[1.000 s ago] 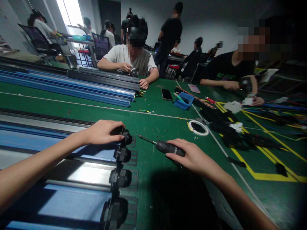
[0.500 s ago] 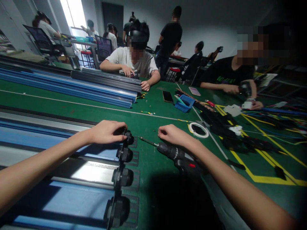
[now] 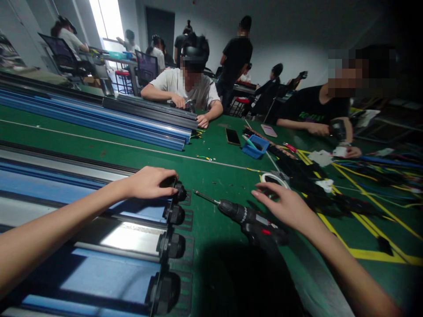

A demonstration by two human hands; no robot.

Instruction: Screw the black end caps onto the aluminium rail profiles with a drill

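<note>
My left hand (image 3: pixel 150 182) lies over the end of the farthest profile in the near row, its thumb and fingers closed around a black end cap (image 3: pixel 177 187) with a cable gland. Below it, more black cable glands (image 3: pixel 175 214) stick out from the ends of blue and silver profiles (image 3: pixel 125 237). A black power drill (image 3: pixel 247 218) with a long bit lies on the green table, the bit pointing toward the held cap. Above the drill's rear, my right hand (image 3: pixel 284 202) is open and holds nothing. Several tiny dark pieces, perhaps screws (image 3: pixel 231 185), lie beyond the bit.
A white ring (image 3: pixel 275 178) sits partly behind my right hand. Farther back are a blue bin (image 3: pixel 255 147), a phone (image 3: pixel 233 137) and stacked profiles (image 3: pixel 148 121). Black parts and coloured wires (image 3: pixel 373 176) cover the right side. Two co-workers work across the table.
My right hand has moved right, away from the drill bit, and its fingers have spread. More tiny dark pieces show on the table where it was. My left hand stays on the end cap.
</note>
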